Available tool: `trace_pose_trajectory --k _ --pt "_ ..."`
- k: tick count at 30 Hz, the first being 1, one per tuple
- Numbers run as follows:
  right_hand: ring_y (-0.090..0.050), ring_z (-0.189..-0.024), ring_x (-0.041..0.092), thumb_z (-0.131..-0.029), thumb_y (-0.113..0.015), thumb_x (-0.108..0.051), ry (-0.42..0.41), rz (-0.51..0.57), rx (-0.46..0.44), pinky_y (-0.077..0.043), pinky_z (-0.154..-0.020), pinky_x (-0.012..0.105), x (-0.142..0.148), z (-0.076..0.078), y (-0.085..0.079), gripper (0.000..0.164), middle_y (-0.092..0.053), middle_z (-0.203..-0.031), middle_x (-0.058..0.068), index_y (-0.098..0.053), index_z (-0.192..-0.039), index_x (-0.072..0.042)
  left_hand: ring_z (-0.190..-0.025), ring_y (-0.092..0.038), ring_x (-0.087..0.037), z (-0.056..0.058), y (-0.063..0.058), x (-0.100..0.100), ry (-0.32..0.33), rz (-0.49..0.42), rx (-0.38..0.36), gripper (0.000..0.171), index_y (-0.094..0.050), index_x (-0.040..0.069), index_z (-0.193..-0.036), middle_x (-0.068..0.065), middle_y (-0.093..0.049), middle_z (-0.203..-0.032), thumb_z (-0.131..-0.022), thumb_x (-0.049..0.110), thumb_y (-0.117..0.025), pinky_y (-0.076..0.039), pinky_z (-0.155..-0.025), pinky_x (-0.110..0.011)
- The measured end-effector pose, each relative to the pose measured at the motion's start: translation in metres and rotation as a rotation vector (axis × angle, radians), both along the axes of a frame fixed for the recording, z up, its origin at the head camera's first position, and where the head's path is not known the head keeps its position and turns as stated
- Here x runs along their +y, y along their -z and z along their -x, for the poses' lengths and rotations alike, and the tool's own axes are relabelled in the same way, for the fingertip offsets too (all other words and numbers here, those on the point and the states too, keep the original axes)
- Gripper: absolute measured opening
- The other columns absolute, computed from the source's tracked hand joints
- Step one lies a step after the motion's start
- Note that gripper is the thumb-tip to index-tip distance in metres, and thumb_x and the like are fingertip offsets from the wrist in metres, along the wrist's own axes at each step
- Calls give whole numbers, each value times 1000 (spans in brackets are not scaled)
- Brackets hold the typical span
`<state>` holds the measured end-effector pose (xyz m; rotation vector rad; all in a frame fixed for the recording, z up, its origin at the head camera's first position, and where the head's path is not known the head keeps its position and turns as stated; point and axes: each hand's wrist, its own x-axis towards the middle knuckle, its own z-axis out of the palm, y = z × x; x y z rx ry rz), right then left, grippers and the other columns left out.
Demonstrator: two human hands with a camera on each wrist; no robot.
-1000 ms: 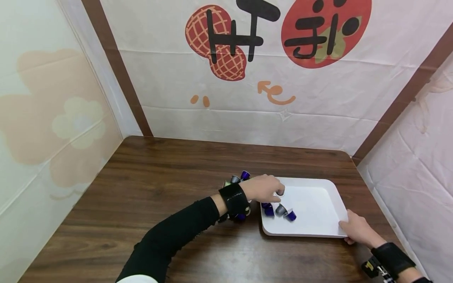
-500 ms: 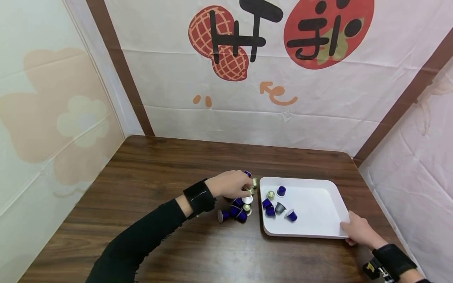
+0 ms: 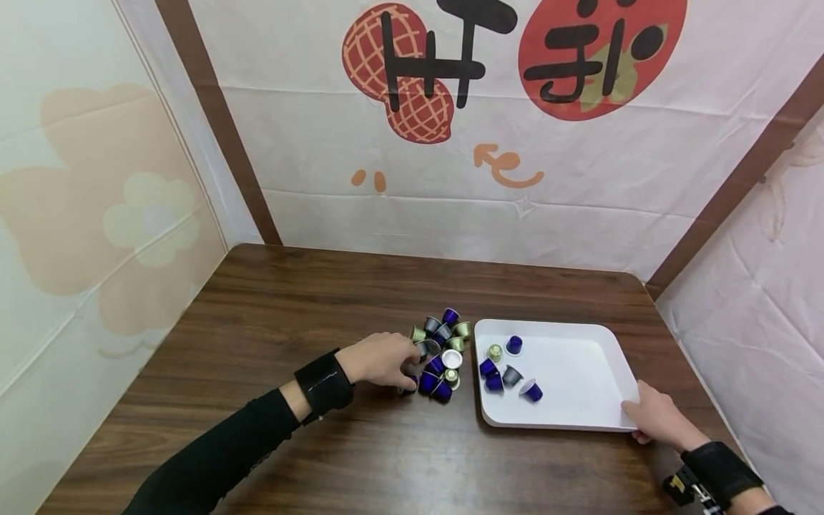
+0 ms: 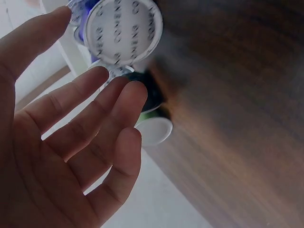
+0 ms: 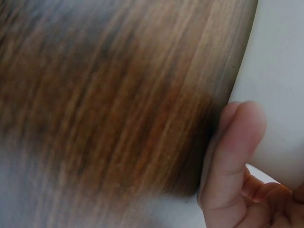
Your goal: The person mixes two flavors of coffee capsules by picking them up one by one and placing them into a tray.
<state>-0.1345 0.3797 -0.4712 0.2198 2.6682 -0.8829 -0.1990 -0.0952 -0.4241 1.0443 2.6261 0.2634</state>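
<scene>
My left hand (image 3: 385, 360) is at the left side of a pile of coffee capsules (image 3: 428, 383) in blue, grey and pale green. Its thumb and fingers are spread apart in the left wrist view, around a capsule with a printed white lid (image 4: 124, 31). Beyond the fingertips lie a dark capsule and a green one with a white lid (image 4: 156, 131). My right hand (image 3: 661, 415) grips the near right corner of a white tray (image 3: 579, 379), thumb over the rim. Several capsules sit in the tray's left part, among them a grey one (image 3: 512, 376) and a pale green one (image 3: 494, 352).
The wooden table (image 3: 290, 300) carries the pile just left of the tray, with a narrow gap between them. A printed white cloth (image 3: 399, 222) hangs behind the table, and more cloth stands at both sides.
My left hand has let go of a capsule in the tray, where a blue one now stands at the back left, and moved left to the pile's near left side. The right hand stays on the tray.
</scene>
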Motion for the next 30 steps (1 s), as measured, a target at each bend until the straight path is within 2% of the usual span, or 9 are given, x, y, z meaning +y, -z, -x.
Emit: trace_pose_trajectory --k 6,14,21,30 --pt "-56 -50 19 -89 -41 -5 0 -6 -16 -50 -46 32 1 1 2 39 -50 -68 14 -31 -117 19 -68 -49 -7 -2 8 -2 16 28 1 28 -66 17 -96 11 -57 -81 -78 37 -77 -43 -62 -27" --pt "-56 -49 18 -88 -41 -6 -1 -14 -10 -49 -45 32 2 1 1 39 -50 -67 14 -32 -116 19 -73 -51 -7 3 14 -5 36 47 0 25 -68 18 -99 11 -56 -82 -79 31 -76 -45 -67 -29" --pt "-55 -49 18 -89 -41 -6 -2 -20 -5 -49 -45 32 1 0 1 39 -51 -66 13 -32 -118 19 -72 -48 -9 1 13 -7 39 97 6 19 -67 19 -93 9 -52 -83 -79 30 -76 -43 -66 -29" --pt "-55 -49 19 -89 -40 -6 -5 -18 -15 -49 -46 32 1 2 0 41 -50 -67 14 -30 -119 20 -67 -47 -11 4 11 -8 -5 80 -42 19 -63 18 -96 8 -54 -81 -80 22 -73 -41 -62 -28"
